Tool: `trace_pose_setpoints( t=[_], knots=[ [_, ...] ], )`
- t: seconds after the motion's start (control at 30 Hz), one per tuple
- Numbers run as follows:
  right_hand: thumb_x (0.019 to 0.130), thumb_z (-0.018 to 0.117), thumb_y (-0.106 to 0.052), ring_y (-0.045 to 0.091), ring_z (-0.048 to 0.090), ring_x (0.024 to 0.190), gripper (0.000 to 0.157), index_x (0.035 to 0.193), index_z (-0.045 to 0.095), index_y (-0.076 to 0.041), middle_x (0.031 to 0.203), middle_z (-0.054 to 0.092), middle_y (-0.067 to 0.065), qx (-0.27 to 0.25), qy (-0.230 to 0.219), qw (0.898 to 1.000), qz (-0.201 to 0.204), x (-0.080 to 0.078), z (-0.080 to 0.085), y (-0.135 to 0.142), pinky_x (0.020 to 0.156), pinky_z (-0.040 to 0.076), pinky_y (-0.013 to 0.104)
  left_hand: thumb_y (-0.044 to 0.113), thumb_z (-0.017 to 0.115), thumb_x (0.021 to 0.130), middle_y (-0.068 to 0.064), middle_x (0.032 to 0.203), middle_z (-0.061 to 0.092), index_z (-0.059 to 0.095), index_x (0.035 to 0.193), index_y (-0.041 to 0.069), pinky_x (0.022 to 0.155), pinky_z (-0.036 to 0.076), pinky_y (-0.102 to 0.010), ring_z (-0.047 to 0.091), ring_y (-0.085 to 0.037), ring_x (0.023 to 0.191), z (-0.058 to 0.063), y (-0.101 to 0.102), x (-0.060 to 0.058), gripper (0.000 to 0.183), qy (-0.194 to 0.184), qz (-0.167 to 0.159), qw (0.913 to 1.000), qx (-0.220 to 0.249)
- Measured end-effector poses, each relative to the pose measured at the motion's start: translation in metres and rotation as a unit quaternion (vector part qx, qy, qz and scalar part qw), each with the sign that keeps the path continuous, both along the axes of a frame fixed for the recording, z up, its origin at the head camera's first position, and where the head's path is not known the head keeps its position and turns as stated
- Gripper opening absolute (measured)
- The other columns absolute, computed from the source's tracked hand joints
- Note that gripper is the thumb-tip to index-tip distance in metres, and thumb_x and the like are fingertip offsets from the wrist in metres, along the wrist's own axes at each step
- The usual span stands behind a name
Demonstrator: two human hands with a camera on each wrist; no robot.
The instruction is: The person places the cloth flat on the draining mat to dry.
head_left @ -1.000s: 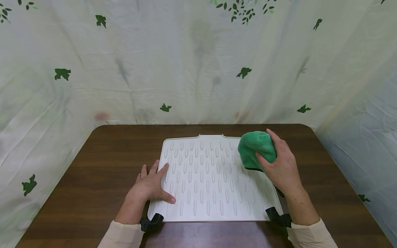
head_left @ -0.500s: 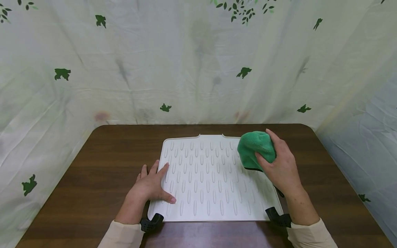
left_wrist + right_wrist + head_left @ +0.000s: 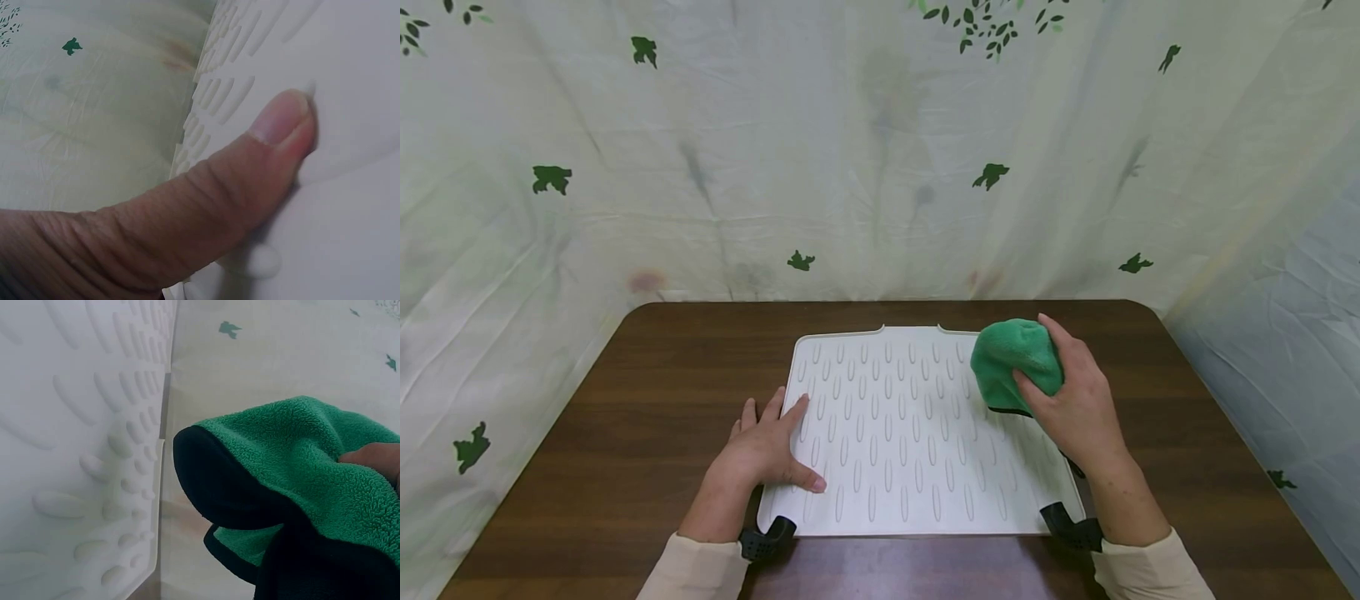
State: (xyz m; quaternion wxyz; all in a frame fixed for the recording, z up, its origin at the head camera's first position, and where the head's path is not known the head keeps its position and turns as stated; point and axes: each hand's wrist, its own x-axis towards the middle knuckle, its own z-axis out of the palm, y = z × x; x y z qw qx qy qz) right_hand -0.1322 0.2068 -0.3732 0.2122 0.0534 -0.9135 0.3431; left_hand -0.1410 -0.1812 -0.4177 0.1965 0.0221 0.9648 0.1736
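A white plastic drying tray (image 3: 895, 433) with rows of raised oval ridges lies flat on the table. My left hand (image 3: 767, 446) rests on its left edge, fingers spread and nearly straight. In the left wrist view the thumb (image 3: 250, 169) presses on the white surface. A fluffy green cloth (image 3: 1018, 367) with a dark trim is bunched up over the tray's far right corner. My right hand (image 3: 1071, 392) grips it between thumb and fingers. The right wrist view shows the cloth (image 3: 300, 456) folded, its black edging hanging close beside the ridges.
The dark brown wooden table (image 3: 647, 417) has rounded far corners and extends on both sides of the tray. A pale curtain (image 3: 850, 150) with green leaf prints hangs behind it and round the sides. Each wrist carries a black camera mount (image 3: 767, 539).
The right hand and the green cloth have shifted very slightly to the left. The left hand and the tray have stayed in place.
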Motion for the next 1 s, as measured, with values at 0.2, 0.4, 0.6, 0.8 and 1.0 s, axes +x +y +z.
trace_pose_setpoints(
  t=[0.2, 0.4, 0.6, 0.8, 1.0],
  knots=[
    [0.089, 0.078, -0.010, 0.041, 0.055, 0.119, 0.081, 0.158, 0.036, -0.018, 0.142, 0.053, 0.021, -0.002, 0.003, 1.000, 0.006, 0.0000, -0.0008, -0.0008, 0.093, 0.049, 0.069, 0.055, 0.098, 0.052, -0.022, 0.172, 0.006, 0.026, 0.164, 0.020, 0.115, 0.020, -0.077, 0.001, -0.064, 0.151, -0.0004, -0.0002, 0.0002, 0.137, 0.000, 0.001, 1.0000, 0.000],
    [0.089, 0.078, -0.009, 0.042, 0.055, 0.119, 0.081, 0.158, 0.037, -0.016, 0.142, 0.053, 0.021, -0.001, 0.008, 1.000, 0.009, 0.0003, -0.0010, -0.0021, 0.093, 0.049, 0.069, 0.056, 0.098, 0.052, -0.022, 0.172, 0.006, 0.026, 0.163, 0.019, 0.116, 0.020, -0.076, 0.001, -0.064, 0.151, -0.0009, -0.0002, 0.0004, 0.137, 0.001, 0.000, 1.0000, 0.000],
    [0.089, 0.078, -0.010, 0.042, 0.055, 0.120, 0.081, 0.158, 0.036, -0.017, 0.143, 0.053, 0.021, 0.000, 0.003, 1.000, 0.010, 0.0005, -0.0015, -0.0028, 0.095, 0.048, 0.070, 0.056, 0.098, 0.052, -0.022, 0.171, 0.007, 0.027, 0.163, 0.019, 0.115, 0.020, -0.077, 0.002, -0.064, 0.150, -0.0008, 0.0002, 0.0003, 0.137, 0.003, 0.002, 1.0000, 0.001],
    [0.089, 0.078, -0.010, 0.042, 0.055, 0.121, 0.081, 0.158, 0.036, -0.017, 0.143, 0.053, 0.021, 0.001, 0.001, 1.000, 0.010, 0.0004, -0.0019, -0.0035, 0.095, 0.048, 0.070, 0.056, 0.098, 0.051, -0.023, 0.171, 0.007, 0.027, 0.163, 0.019, 0.115, 0.020, -0.077, 0.002, -0.064, 0.150, -0.0017, 0.0004, -0.0001, 0.138, 0.004, 0.002, 1.0000, -0.002],
    [0.089, 0.078, -0.010, 0.042, 0.055, 0.120, 0.081, 0.158, 0.036, -0.016, 0.142, 0.053, 0.021, 0.003, -0.003, 1.000, 0.011, 0.0005, -0.0021, -0.0043, 0.095, 0.048, 0.070, 0.057, 0.098, 0.051, -0.022, 0.172, 0.006, 0.026, 0.164, 0.020, 0.115, 0.021, -0.077, 0.001, -0.064, 0.151, -0.0017, 0.0004, -0.0004, 0.138, 0.001, 0.003, 1.0000, -0.005]
  ],
)
